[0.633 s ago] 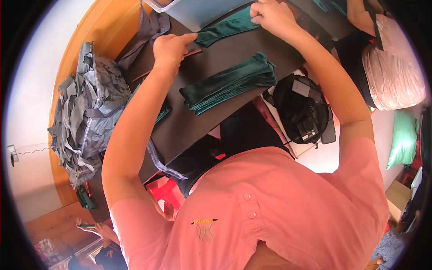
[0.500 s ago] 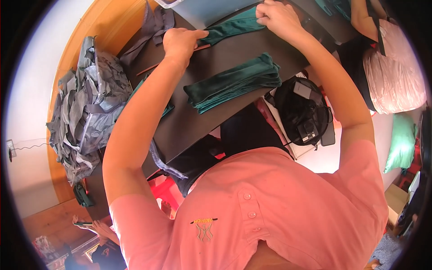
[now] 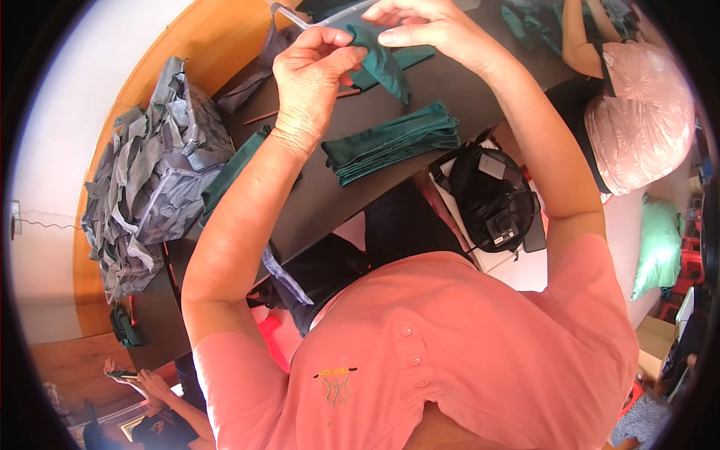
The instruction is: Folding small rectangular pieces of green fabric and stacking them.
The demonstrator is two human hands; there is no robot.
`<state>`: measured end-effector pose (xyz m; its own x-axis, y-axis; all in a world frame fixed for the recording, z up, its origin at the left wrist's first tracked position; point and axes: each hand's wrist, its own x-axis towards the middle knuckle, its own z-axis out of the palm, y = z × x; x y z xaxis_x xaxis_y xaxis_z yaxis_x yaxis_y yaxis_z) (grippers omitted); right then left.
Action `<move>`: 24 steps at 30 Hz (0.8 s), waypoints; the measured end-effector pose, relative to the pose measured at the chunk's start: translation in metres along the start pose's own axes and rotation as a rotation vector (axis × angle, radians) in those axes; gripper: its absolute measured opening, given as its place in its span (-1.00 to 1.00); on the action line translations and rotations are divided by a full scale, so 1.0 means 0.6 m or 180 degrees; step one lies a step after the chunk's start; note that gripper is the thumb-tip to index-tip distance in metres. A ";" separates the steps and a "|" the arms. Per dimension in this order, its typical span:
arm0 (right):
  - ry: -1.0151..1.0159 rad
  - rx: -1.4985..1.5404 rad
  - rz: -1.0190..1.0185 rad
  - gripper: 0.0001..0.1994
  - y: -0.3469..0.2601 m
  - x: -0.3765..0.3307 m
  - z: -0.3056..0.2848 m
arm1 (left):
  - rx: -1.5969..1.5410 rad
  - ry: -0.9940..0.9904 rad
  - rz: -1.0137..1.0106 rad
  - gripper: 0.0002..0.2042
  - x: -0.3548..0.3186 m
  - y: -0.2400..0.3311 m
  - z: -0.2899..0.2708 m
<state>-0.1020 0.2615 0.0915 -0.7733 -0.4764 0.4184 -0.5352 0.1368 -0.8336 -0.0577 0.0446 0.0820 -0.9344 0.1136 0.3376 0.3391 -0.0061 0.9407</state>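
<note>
My left hand [image 3: 311, 71] and my right hand [image 3: 424, 26] are raised together over the black table [image 3: 322, 195], both pinching one dark green cloth piece [image 3: 382, 64] that hangs between them. Below the hands a folded stack of dark green cloth [image 3: 394, 141] lies on the table. A thin brown stick [image 3: 262, 116] lies on the table to the left of my left hand. A clear plastic rim [image 3: 300, 16] shows just above the hands.
A heap of grey fabric strips [image 3: 150, 187] fills the table's left end, with more green cloth [image 3: 232, 169] beside it. A black bag with a camera [image 3: 495, 202] sits at my right. Another person in a pink cap [image 3: 637, 112] works at far right; someone's hand [image 3: 146, 382] shows at lower left.
Both hands have lifted the green cloth piece off the table and come closer together; the view has shifted so the table sits lower in the picture.
</note>
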 end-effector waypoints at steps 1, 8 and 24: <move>-0.0150 0.0671 0.0022 -0.73 -0.020 0.001 0.009 | -0.0018 0.0006 0.0058 -0.89 -0.009 0.014 0.004; -0.0123 0.0856 -0.0808 -0.83 -0.093 -0.015 0.021 | -0.0008 0.0054 0.0653 -0.90 -0.057 0.084 0.007; 0.0627 -0.0267 -0.1430 -0.92 -0.276 -0.150 0.112 | -0.0680 -0.0014 0.1026 -0.87 -0.215 0.202 0.015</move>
<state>0.0788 0.2235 0.1678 -0.5051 -0.3322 0.7966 -0.8496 0.0288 -0.5267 0.1048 0.0381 0.1522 -0.7830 0.0765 0.6173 0.5845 -0.2488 0.7723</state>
